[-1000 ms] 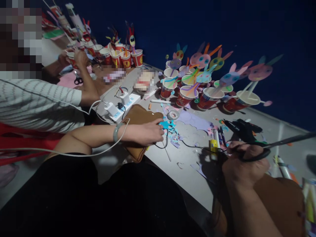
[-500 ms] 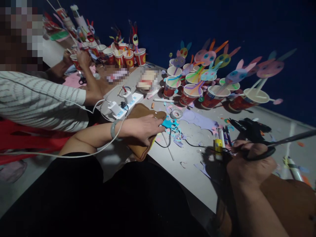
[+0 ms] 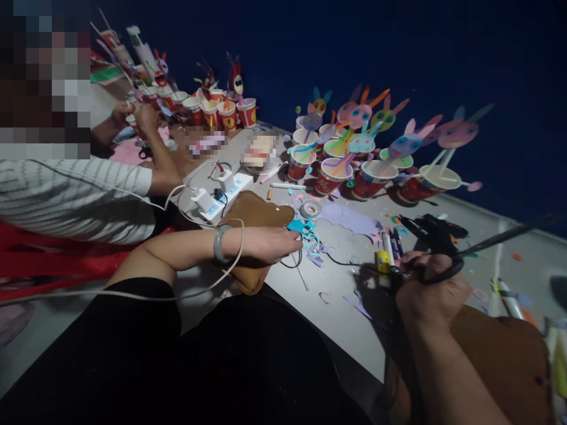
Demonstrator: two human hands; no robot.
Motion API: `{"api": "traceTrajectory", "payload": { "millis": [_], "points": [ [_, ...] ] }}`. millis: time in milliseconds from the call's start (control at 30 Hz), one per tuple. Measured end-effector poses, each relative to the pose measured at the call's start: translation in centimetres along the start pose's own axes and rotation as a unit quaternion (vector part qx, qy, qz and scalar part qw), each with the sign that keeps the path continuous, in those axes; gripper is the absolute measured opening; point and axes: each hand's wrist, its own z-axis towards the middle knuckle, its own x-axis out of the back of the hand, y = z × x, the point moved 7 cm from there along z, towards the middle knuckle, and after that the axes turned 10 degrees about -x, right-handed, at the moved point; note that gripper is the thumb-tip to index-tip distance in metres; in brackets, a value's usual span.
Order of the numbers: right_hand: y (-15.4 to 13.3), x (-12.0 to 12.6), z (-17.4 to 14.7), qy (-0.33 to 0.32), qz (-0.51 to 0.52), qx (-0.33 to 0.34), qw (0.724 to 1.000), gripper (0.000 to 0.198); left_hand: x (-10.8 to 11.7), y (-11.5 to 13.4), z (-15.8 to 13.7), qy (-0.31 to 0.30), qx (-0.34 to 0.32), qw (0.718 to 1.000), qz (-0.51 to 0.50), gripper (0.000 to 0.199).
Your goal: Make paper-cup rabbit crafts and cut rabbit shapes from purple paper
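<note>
My right hand (image 3: 432, 289) is closed round the dark handles of a pair of scissors (image 3: 500, 241), whose blades point up and to the right. Over the edge of a brown padded piece (image 3: 248, 215), my left hand (image 3: 272, 243) has its fingertips drawn together beside a thin black cord (image 3: 296, 264). What lies between those fingertips is too small to make out. Blue cut paper scraps (image 3: 301, 226) lie just beyond them, by a roll of tape (image 3: 310, 209). A white cable (image 3: 241, 239) loops past my left wrist.
Paper cups (image 3: 334, 180) with rabbit-faced figures stand along the back. A white power strip (image 3: 228, 198) with chargers is at left, near a co-worker's arm (image 3: 163, 153). Purple paper (image 3: 349, 218), markers (image 3: 390, 245) and another brown pad (image 3: 496, 366) lie at right.
My left hand has slid off the brown padded piece towards the black cord, and its fingers have drawn together. My right hand still grips the scissors. The view has shifted slightly.
</note>
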Motion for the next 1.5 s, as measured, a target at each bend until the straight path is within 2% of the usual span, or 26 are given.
{"api": "traceTrajectory", "payload": {
  "millis": [100,300,400,500,633,733,800,967,1133,1200,1300,1400,1500],
  "points": [
    [-0.4,0.1,-0.1,-0.008,0.003,0.032,0.999,0.049,1.3,-0.4,2.1,0.009,0.022,1.0,0.007,0.017],
    [-0.6,0.0,-0.4,-0.033,-0.026,0.031,0.999,0.049,4.5,-3.4,9.7,0.132,0.051,0.989,0.043,0.029],
    [-0.7,0.1,-0.4,-0.033,-0.005,0.026,0.999,0.048,4.7,-5.0,13.4,0.14,0.078,0.985,0.068,0.032],
    [-0.8,0.1,-0.3,-0.033,-0.003,0.017,0.999,0.049,4.1,-5.5,15.5,0.126,0.081,0.986,0.079,0.033],
    [-0.8,0.0,-0.3,-0.054,0.002,0.018,0.998,0.049,2.7,-5.8,16.0,0.123,0.085,0.985,0.084,0.033],
    [-0.7,0.0,-0.3,-0.059,0.003,0.02,0.998,0.049,2.4,-5.7,16.1,0.154,0.074,0.98,0.103,0.034],
    [-0.4,0.0,-0.3,-0.062,0.002,0.011,0.998,0.047,2.4,-5.7,16.2,0.167,0.077,0.976,0.112,0.033],
    [0.2,0.3,-0.2,-0.052,0.006,-0.004,0.999,0.045,2.8,-6.4,16.3,0.149,0.112,0.977,0.104,0.03],
    [0.4,0.3,-0.1,-0.055,-0.019,0.003,0.998,0.04,3.6,-6.8,15.9,0.164,0.1,0.977,0.094,0.028],
    [0.5,0.5,-0.1,-0.052,-0.025,0.001,0.998,0.038,4.1,-6.9,15.6,0.194,0.101,0.974,0.055,0.026],
    [0.7,0.8,-0.1,-0.045,-0.045,0.001,0.998,0.032,4.9,-7.0,15.1,0.257,0.103,0.959,-0.066,0.022],
    [0.4,0.7,-0.2,-0.057,-0.095,0.018,0.994,0.025,5.2,-6.7,14.8,0.309,0.079,0.921,-0.225,0.014],
    [-0.4,0.2,-0.4,-0.069,-0.152,0.049,0.985,0.022,5.0,-6.2,14.8,0.328,0.049,0.871,-0.364,0.013]
  ]
}}
